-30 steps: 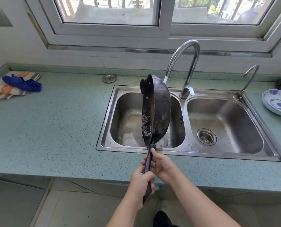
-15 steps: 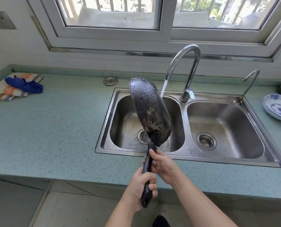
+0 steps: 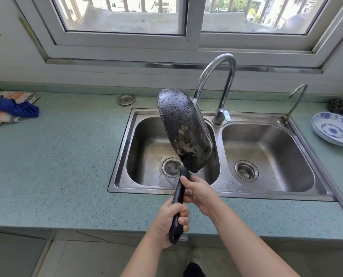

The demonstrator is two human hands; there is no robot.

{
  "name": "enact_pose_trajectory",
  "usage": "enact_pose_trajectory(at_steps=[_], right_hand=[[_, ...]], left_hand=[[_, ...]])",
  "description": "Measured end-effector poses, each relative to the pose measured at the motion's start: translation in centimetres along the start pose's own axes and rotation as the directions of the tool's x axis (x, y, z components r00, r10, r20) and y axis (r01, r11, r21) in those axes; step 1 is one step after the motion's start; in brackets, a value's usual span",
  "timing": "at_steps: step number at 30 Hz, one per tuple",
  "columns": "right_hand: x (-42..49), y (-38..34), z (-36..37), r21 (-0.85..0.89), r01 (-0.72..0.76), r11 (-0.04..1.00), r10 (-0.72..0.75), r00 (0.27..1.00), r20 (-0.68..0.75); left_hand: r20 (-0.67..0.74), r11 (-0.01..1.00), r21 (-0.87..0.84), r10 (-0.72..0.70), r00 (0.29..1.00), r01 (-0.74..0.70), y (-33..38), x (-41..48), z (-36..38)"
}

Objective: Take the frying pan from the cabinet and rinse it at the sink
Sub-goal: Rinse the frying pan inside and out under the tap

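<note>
We hold the frying pan [image 3: 183,129] up over the left basin of the sink [image 3: 124,148], tilted on edge with its blackened, water-beaded underside turned toward us; the handle runs down toward six o'clock, into both our hands. Our left hand [image 3: 169,218] is wrapped tight around the lower end of the handle, fingers curled closed over it; our right hand [image 3: 199,191] clamps the handle higher up, just below the pan's body, thumb laid along the black grip. The pan's upper rim sits right at the mouth of the tall curved faucet [image 3: 219,84], at about one o'clock from the pan's middle; whether the rim touches the spout we cannot tell. Below the pan, at seven o'clock, the left basin's drain [image 3: 171,166] shows, with wet streaks around it; the right basin's strainer [image 3: 246,169] lies at three o'clock from the handle joint. On the green countertop [image 3: 66,156], a round sink plug [image 3: 126,99] rests at ten o'clock from the pan; a blue cloth [image 3: 14,108] on a striped towel [image 3: 12,95] lies far out at nine o'clock; blue-patterned plates [image 3: 334,128] are stacked at three o'clock, beside a small second tap [image 3: 295,100].
</note>
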State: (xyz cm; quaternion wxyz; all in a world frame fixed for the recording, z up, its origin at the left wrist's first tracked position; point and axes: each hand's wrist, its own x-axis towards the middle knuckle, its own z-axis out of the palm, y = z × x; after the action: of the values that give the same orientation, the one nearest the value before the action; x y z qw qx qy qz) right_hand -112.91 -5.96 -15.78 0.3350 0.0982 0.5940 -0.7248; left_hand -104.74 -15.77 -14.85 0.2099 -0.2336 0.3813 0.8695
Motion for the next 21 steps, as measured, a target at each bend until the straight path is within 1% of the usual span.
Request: enact_pose_trajectory(at_steps=[5,9,11,13,15,16,17,19,20,21], right_hand=[[0.2,0.6,0.2,-0.057,-0.019,0.998,0.017,0.999,-0.045],[0.3,0.9,0.4,-0.127,-0.037,0.991,0.028,0.997,-0.076],[0.3,1.1,0.6,-0.155,-0.053,0.987,0.039,0.995,-0.095],[0.5,1.4,0.7,-0.188,-0.062,0.98,0.039,0.992,-0.122],[0.7,1.6,0.8,-0.219,-0.069,0.973,0.037,0.989,-0.145],[0.9,1.7,0.8,-0.231,-0.073,0.97,0.038,0.988,-0.151],[1.0,1.8,0.9,-0.24,-0.078,0.968,0.041,0.987,-0.157],[1.2,2.0,1.0,-0.257,-0.089,0.962,0.044,0.984,-0.175],[1.3,2.1,1.0,-0.266,-0.093,0.96,0.043,0.981,-0.187],[1.3,2.1,1.0,-0.273,-0.093,0.958,0.039,0.98,-0.197]], left_hand=[[-0.01,0.997,0.012,-0.075,0.997,0.075,-0.7,0.2,-0.9],[-0.045,0.985,0.041,-0.164,0.986,0.165,-0.4,0.0,-1.6],[-0.079,0.978,0.064,-0.192,0.978,0.197,-0.4,0.0,-2.0],[-0.146,0.972,0.121,-0.185,0.972,0.203,-0.5,0.0,-2.1],[-0.226,0.967,0.183,-0.133,0.965,0.176,-0.9,0.1,-1.8],[-0.274,0.962,0.234,-0.073,0.959,0.14,-1.3,0.2,-1.6],[-0.325,0.938,0.333,0.015,0.946,0.1,-1.8,0.3,-1.5],[-0.382,0.81,0.582,0.193,0.904,0.073,-2.9,0.6,-1.3],[-0.385,0.753,0.653,0.241,0.891,0.078,-3.3,0.6,-1.2],[-0.388,0.727,0.682,0.258,0.885,0.087,-3.5,0.7,-1.0]])
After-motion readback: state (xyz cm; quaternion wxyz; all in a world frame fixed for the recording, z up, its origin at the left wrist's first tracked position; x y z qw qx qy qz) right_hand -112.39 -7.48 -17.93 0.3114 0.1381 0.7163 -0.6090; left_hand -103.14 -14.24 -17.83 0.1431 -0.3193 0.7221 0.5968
